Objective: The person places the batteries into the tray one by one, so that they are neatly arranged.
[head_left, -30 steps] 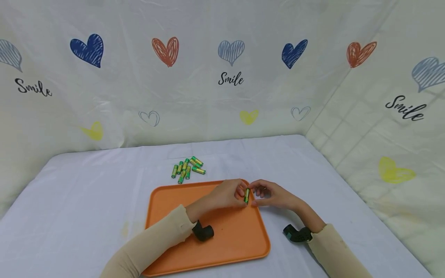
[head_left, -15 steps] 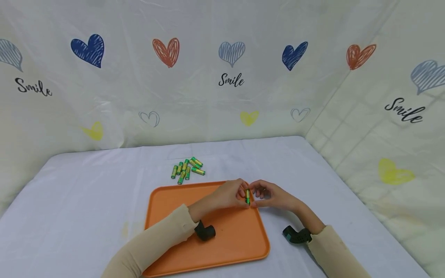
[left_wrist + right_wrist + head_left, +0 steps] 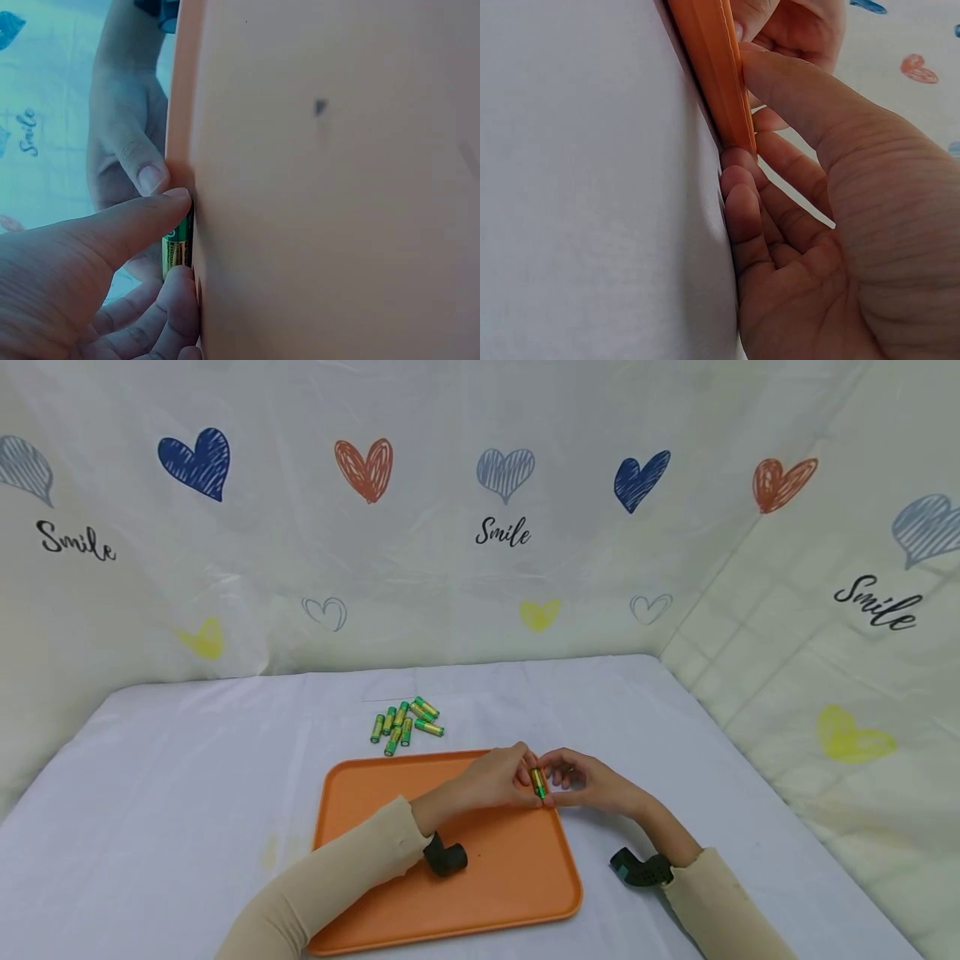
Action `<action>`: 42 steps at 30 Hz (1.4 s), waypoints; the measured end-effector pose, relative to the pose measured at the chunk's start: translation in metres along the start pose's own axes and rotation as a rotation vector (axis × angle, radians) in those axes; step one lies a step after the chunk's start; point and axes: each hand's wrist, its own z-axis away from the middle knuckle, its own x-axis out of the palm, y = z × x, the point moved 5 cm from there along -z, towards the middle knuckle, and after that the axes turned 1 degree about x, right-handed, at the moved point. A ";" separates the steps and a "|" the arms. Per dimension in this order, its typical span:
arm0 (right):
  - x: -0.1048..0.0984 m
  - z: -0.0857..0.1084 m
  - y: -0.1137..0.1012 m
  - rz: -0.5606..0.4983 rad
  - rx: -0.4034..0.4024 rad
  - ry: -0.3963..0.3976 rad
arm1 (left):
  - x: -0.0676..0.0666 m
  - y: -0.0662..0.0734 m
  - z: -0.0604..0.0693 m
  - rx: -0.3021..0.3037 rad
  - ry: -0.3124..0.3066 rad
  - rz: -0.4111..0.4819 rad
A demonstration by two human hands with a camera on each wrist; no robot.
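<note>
L hand [image 3: 491, 779] pinches batt [image 3: 538, 783] by its ends, right at tray rim [image 3: 568, 852]; R hand [image 3: 591, 782] there too, can't tell if gripping. Batt's prob light, stiff, slick: ends suit fingertips.

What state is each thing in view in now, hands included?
White fabric tablecloth: spread out.
Orange rectangular tray: resting on the cloth, right side up.
Eight green-and-gold cylindrical batteries: clustered loosely on the cloth beyond the tray.
Single green-and-gold cylindrical battery: held at the tray's right rim.
Bare left hand: pinching the single battery by its ends.
Bare right hand: touching the tray's right rim; full grip unclear.
</note>
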 end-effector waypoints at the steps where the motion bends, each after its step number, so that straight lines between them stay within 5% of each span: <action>1: 0.000 0.000 0.000 0.002 0.002 0.001 | 0.000 0.000 0.000 -0.002 0.001 0.003; 25: 0.003 -0.001 0.000 -0.020 0.040 0.000 | -0.008 -0.011 0.013 0.052 -0.077 0.100; 42: 0.001 0.000 0.000 -0.001 0.048 0.004 | -0.036 -0.024 0.036 0.062 -0.006 0.072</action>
